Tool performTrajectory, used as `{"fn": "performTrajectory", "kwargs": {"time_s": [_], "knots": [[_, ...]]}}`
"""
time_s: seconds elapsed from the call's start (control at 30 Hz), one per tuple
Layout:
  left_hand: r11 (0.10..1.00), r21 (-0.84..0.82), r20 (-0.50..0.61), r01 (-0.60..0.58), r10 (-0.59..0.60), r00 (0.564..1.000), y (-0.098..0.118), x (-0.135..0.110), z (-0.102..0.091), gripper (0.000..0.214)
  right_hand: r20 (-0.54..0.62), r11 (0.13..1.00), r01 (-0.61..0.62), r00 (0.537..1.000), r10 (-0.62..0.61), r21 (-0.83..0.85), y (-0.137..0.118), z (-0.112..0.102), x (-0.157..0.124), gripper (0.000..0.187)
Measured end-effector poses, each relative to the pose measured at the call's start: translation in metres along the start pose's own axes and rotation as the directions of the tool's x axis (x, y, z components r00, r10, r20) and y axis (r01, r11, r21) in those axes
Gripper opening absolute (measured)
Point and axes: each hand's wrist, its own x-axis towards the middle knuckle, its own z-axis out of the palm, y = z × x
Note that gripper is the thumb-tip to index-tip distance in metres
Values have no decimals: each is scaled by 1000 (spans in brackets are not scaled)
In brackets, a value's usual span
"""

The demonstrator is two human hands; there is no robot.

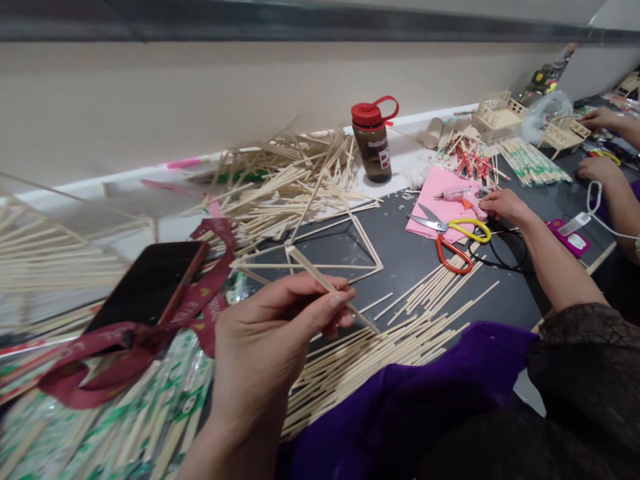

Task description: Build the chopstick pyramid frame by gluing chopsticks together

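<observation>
My left hand [285, 327] pinches a pale wooden stick [320, 277] between thumb and fingers, slanted across the view. Behind that stick, a frame of glued sticks [370, 241] lies on the dark table. Farther right, my right hand [507, 205] has its fingers closed at the back of a pink glue gun [457, 192], partly hiding its handle. The glue gun rests over folded pink paper [423, 217]. Scissors [443, 227] with one yellow and one red handle lie just in front of it. Loose sticks [360, 360] are spread below my left hand.
A red-lidded bottle [373, 143] stands near the wall beside a stick heap [295, 180]. At left lie a phone [150, 280], a maroon lanyard [115, 340] and wrapped chopsticks [150, 400]. Another person's hands [603, 170] work at far right near small stick models [565, 133].
</observation>
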Motion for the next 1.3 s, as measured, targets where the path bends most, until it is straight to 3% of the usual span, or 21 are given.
{"fn": "performTrajectory", "kwargs": {"time_s": [0.13,0.23,0.3,0.37,0.47,0.83,1.07,1.1,1.17,1.23,1.3], "knots": [[1000,-11,21,-8,8,1000,-1,1,0,7,-42,998,-3,999,0,-61,-10,-5,-4,21],[1000,-15,26,-11,11,1000,-2,3,0,8,-187,989,0,982,-28,-150,-22,-5,-23,22],[1000,-15,29,-17,17,999,-4,5,0,8,-261,976,58,959,-114,-212,-31,-1,-41,27],[1000,-13,37,-17,17,999,-4,6,1,8,-196,925,191,944,-264,-328,-39,6,-57,32],[1000,-7,42,-11,11,999,-5,6,1,8,21,807,356,919,-393,-472,-47,19,-68,33],[1000,-10,36,-12,12,999,-1,5,1,9,181,711,476,873,-453,-518,-44,33,-73,36],[1000,10,53,7,-7,999,0,5,0,7,269,696,555,831,-487,-455,-33,20,-81,36],[1000,14,56,8,-8,998,-1,6,0,7,249,721,543,839,-483,-431,-33,16,-79,35],[1000,25,62,12,-14,998,-2,7,0,6,105,814,415,906,-410,-408,-31,8,-70,36],[999,28,64,21,-23,998,-3,8,0,6,-81,906,186,969,-233,-381,-31,3,-55,39],[999,20,65,35,-37,997,-4,8,1,7,-150,941,17,986,-72,-338,-31,2,-38,41]]}}
